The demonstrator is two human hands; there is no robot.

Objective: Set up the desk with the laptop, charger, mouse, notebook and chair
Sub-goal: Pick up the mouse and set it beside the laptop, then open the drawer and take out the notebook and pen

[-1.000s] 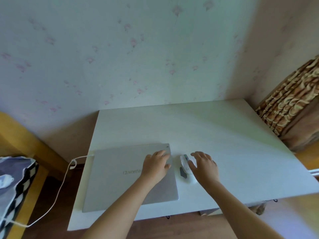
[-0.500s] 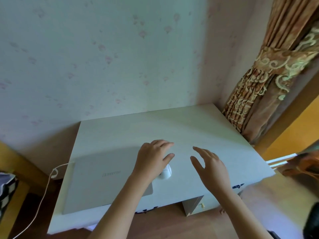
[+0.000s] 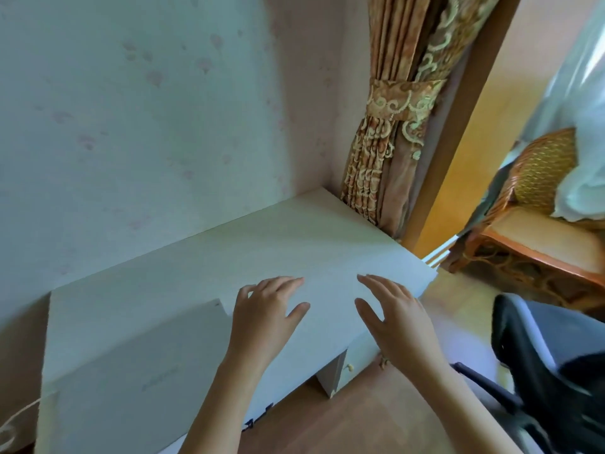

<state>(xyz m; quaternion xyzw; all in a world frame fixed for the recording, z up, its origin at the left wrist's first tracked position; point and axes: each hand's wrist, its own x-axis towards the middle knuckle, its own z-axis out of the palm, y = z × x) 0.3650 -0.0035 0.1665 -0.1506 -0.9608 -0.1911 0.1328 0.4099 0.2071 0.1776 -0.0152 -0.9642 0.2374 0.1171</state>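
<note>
Laptop [image 3: 131, 365] sits closed on the desk's [image 3: 294, 231] left; mouse is now hidden under the left hand [image 3: 265, 319]. Both hands have come off, fingers spread, right hand [image 3: 397, 317] empty. View swings right to the black chair [image 3: 550, 365], likely next.

Two bare, sleeveless forearms [image 3: 229, 388]

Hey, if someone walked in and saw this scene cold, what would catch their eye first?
Probably the two bare hands spread over the white desk: the left hand beside the closed silver laptop, the right hand near the desk's right end. Next, the ornate gold patterned curtain tied back in the corner, and the black office chair at lower right.
</note>
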